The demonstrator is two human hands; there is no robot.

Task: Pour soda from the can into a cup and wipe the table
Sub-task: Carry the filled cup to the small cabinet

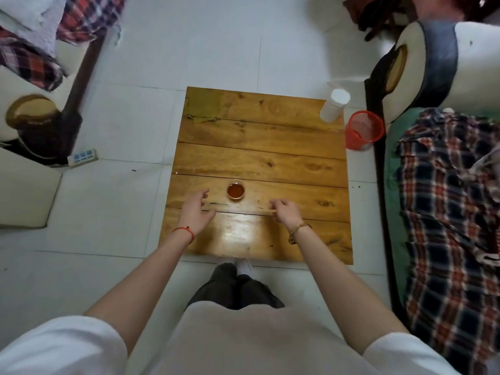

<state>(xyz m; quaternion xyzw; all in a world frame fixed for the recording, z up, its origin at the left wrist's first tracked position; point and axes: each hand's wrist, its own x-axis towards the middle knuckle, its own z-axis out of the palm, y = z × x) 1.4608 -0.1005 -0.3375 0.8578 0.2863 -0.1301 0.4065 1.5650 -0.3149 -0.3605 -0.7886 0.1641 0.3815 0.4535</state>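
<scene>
Where the plank table [259, 158] fills the centre of the head view: small clear cup [236, 190] of amber-brown liquid, upright on the near half, between the two hands and apart from both. Left hand [195, 211] just left of the cup, fingers relaxed and spread, holding nothing; red string bracelet [185, 231] at its wrist. Right hand [286, 212] right of the cup, fingers loosely curled, hanging over the wood with nothing in them; gold bracelet [297, 230] at its wrist. White cylindrical container [334, 105] upright at the far right corner of the table; no legible writing or brand on it. Red mesh wastebasket [364, 131] on the white tiled floor [216, 44] just beyond the table's right edge. Power strip [82, 157] on the floor to the left. Plaid blanket [449, 201] on the bed at right. Soda can not visible; small dark marks on the wood near the cup.
</scene>
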